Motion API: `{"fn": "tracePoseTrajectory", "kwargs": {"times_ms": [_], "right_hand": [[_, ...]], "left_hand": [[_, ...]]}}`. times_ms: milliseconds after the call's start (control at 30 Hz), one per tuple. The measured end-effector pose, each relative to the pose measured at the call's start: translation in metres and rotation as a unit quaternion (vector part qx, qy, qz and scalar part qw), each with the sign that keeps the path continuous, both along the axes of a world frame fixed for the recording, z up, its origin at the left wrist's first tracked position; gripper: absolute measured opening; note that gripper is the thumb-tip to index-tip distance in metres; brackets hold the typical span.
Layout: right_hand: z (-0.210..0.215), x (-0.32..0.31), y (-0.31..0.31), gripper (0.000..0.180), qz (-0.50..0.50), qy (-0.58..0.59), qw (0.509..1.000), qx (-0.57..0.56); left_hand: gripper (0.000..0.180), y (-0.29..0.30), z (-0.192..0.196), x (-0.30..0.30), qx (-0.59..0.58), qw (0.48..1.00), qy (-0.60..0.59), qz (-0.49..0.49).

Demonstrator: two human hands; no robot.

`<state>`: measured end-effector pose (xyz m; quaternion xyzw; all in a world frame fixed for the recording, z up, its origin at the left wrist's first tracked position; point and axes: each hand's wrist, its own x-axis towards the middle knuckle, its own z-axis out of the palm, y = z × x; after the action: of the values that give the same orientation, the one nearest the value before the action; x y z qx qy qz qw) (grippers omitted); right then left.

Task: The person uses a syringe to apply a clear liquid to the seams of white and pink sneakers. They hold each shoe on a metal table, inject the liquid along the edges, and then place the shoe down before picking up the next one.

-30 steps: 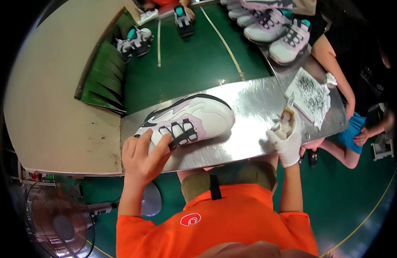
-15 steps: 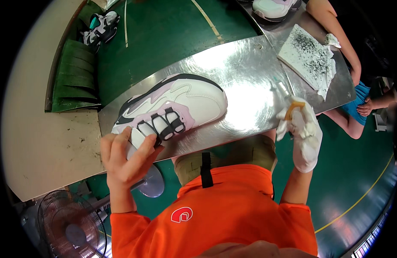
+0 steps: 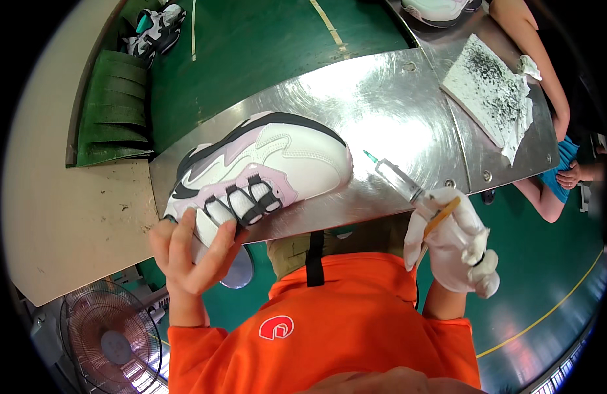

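A white sneaker (image 3: 310, 154) with lilac panels and black laces lies on its side on the metal table, toe to the right. My bare left hand (image 3: 197, 253) grips it at the tongue and collar, thumb and fingers pinching there. In my right hand (image 3: 454, 240), which wears a white glove, is a clear syringe (image 3: 399, 178) with a green needle tip. The syringe points up and left toward the shoe's toe, apart from it. A thin yellow-brown stick (image 3: 441, 218) also lies across the gloved fingers; its ends are partly hidden.
The metal table (image 3: 408, 85) borders a green conveyor belt (image 3: 251, 52). A black-smudged white pad (image 3: 484, 88) lies at the right, near a co-worker's arm (image 3: 537, 59). Other shoes rest at far left and far right. A fan (image 3: 113, 341) stands at lower left.
My right hand has moved down and turned, and the syringe now points left toward the shoe. The left hand still grips the sneaker, nearly unmoved. The view has shifted slightly.
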<state>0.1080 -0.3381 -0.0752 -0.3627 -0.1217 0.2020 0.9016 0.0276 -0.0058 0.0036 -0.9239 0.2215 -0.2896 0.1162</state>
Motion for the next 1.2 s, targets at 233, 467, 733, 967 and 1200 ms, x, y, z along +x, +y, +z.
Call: {"fn": "tracePoseTrajectory", "kwargs": {"times_ms": [233,467,733,967,1200], "right_hand": [[0.028,-0.017,0.005,0.107,0.014,0.067,0.989,-0.130],[0.025,-0.020,0.007,0.112,0.034,0.075,0.987,-0.136],[0.023,-0.021,0.010,0.115,0.032,0.067,0.986,-0.147],[0.022,-0.009,0.019,0.083,-0.060,-0.047,0.995,-0.060],[0.014,0.029,0.070,0.093,-0.118,-0.249,0.912,-0.303]], "left_hand": [[0.049,-0.003,-0.019,-0.028,0.006,1.000,-0.020,0.015],[0.032,0.004,-0.023,-0.024,0.022,0.999,-0.042,-0.017],[0.033,0.005,-0.023,-0.025,0.022,0.999,-0.043,-0.013],[0.031,0.006,-0.015,-0.017,0.016,0.999,-0.039,-0.021],[0.039,0.004,0.010,0.007,-0.058,0.997,0.035,-0.023]]}}
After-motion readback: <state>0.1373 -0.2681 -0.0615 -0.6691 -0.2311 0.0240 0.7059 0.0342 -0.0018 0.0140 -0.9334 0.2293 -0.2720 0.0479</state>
